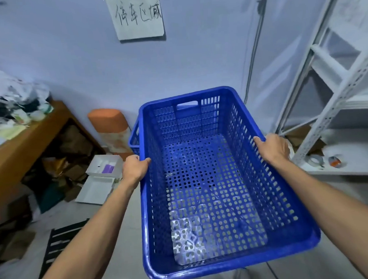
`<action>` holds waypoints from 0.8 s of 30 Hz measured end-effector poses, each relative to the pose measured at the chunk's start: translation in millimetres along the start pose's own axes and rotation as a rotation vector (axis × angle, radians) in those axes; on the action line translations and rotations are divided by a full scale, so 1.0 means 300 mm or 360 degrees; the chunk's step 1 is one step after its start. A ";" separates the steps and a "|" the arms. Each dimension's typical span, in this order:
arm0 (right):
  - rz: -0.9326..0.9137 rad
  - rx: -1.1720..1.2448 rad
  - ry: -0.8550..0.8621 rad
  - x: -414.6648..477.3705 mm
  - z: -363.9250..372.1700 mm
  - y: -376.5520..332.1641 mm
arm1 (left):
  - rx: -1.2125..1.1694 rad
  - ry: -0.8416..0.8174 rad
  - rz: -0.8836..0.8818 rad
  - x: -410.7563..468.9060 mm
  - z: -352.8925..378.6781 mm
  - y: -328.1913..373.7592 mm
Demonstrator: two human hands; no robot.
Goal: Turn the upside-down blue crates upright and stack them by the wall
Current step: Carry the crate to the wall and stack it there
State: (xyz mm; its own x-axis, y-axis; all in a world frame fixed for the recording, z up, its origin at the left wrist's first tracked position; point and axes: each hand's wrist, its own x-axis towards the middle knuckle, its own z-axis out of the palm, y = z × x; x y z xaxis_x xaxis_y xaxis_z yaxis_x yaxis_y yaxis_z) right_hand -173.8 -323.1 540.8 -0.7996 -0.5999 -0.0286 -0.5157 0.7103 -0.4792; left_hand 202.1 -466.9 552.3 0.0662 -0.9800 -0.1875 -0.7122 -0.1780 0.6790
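A: What's closest to me on the feed?

B: From where I'm watching, the blue crate (213, 180) fills the middle, upright, open side up, its perforated bottom showing. All places below are taken from that crate.

A: And the hands?

B: My left hand (134, 168) is closed over the crate's left rim, fingers curled onto the edge. My right hand (272, 148) is clamped on the right rim in the same way. Both forearms run in from the near edge of the view. The crate is carried off the floor (124, 238), tilted a little toward me.

A: What lies left of the crate?

B: A dark slatted panel (60, 241) on the floor, then an open white box (100, 180) with something purple inside. Further left, a wooden table (29, 143) piled with clutter.

A: Behind it?

B: I see a second blue crate (134, 139) peeking out past the far left corner, and an orange cushion (108, 124) leaning at the wall (90, 69). A handwritten paper sign (137, 15) hangs above.

A: To the right?

B: White metal shelving (334, 93), with a roll of tape (315, 160) on its low shelf.
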 end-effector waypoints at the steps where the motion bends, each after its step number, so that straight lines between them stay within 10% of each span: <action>1: -0.0030 -0.0002 -0.0015 0.032 -0.002 -0.025 | 0.0002 0.0034 -0.0032 0.004 -0.012 0.015; 24: -0.0647 0.0024 0.0042 0.571 0.111 -0.720 | -0.0370 0.0707 -0.0211 0.359 -0.096 0.109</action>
State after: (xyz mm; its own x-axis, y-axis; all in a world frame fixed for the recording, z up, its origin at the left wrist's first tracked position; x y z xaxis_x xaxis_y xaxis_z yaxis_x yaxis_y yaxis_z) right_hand -189.2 -591.6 610.0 -0.5390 -0.8210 0.1883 -0.7872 0.4114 -0.4594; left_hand 205.9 -580.8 574.7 0.4715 -0.8818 0.0028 -0.5069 -0.2684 0.8191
